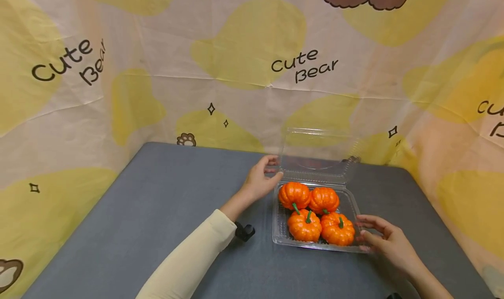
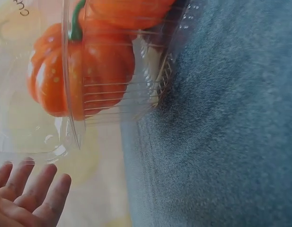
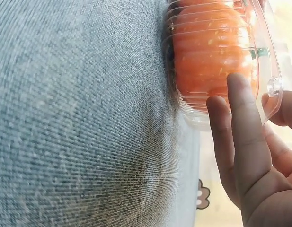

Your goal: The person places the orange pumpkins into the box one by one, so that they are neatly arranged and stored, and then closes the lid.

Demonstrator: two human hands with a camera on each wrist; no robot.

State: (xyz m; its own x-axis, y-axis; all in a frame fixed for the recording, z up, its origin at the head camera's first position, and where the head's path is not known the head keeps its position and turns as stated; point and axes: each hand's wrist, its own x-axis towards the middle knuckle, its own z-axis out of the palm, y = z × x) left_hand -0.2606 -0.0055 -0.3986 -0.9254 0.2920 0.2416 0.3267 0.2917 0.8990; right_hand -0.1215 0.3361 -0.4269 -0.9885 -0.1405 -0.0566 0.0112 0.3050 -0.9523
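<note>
A clear plastic clamshell container [image 1: 278,229] holds several glossy orange pumpkins [image 1: 305,225] with green stems. Its hinged lid [image 1: 315,152] stands raised at the back. At the lid's left edge is my left hand [image 1: 263,176], its fingers extended. In the left wrist view, the fingertips [image 2: 50,171] are close to the plastic edge; whether they touch is unclear. My right hand [image 1: 387,242] holds the container's front right corner. Seen from the right wrist, the thumb is at the rim, while the fingers [image 3: 247,127] lie against the ribbed side wall below.
The container stands on a grey cloth-covered table [image 1: 165,203]. Behind and at both sides hangs a patterned cloth [image 1: 236,71] with yellow patches and lettering. A small black object [image 1: 246,232] shows at the left wrist.
</note>
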